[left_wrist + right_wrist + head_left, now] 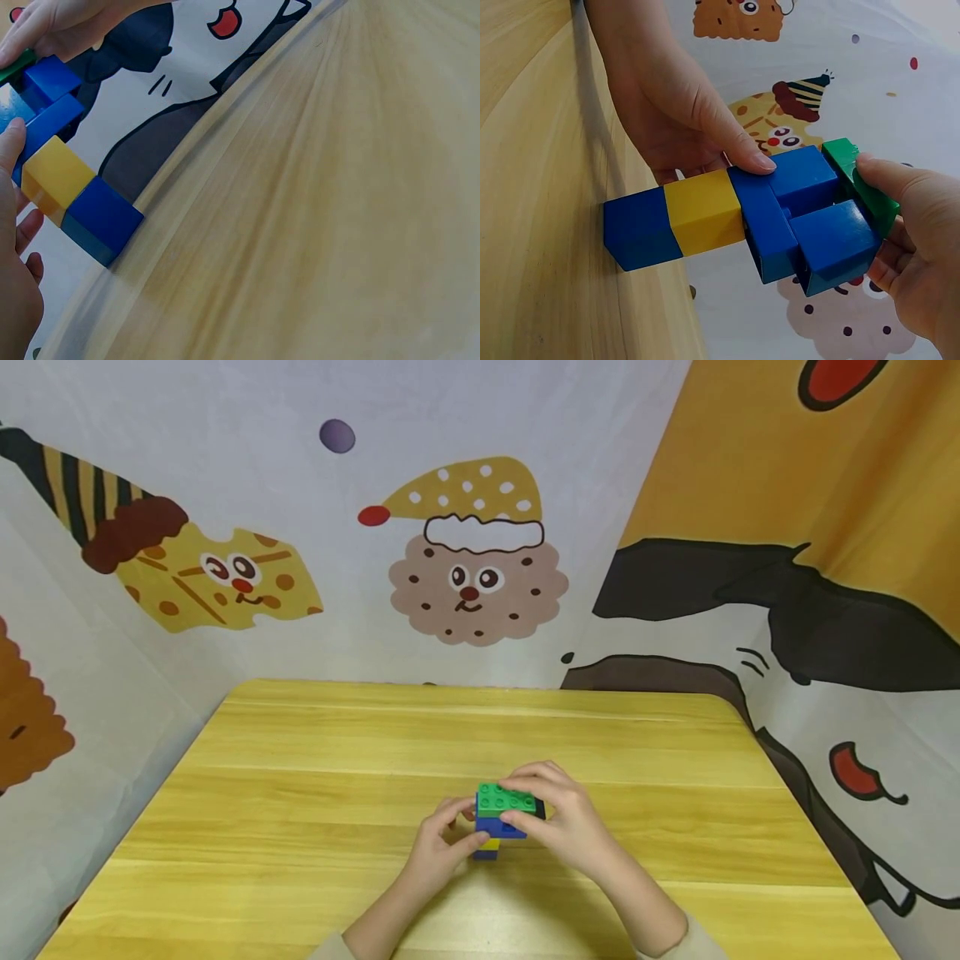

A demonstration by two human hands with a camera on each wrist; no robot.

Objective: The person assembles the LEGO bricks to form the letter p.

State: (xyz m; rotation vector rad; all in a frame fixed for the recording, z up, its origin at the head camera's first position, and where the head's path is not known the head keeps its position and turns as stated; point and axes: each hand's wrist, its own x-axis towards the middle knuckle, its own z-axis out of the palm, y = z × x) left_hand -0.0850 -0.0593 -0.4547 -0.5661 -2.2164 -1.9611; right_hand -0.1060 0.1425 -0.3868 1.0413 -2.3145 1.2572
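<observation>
A small tower of building bricks stands on the table. In the right wrist view its lower blue brick touches the tabletop, then come a yellow brick, a wider blue brick and two blue bricks side by side with a gap between. A flat green brick lies across the top. My left hand holds the tower's blue part from the left, thumb in front. My right hand pinches the green brick between thumb and fingers. Whether the green brick is fully pressed down, I cannot tell.
The wooden table has rounded far corners. Behind it hangs a cloth backdrop printed with cartoon figures, which runs down both sides too.
</observation>
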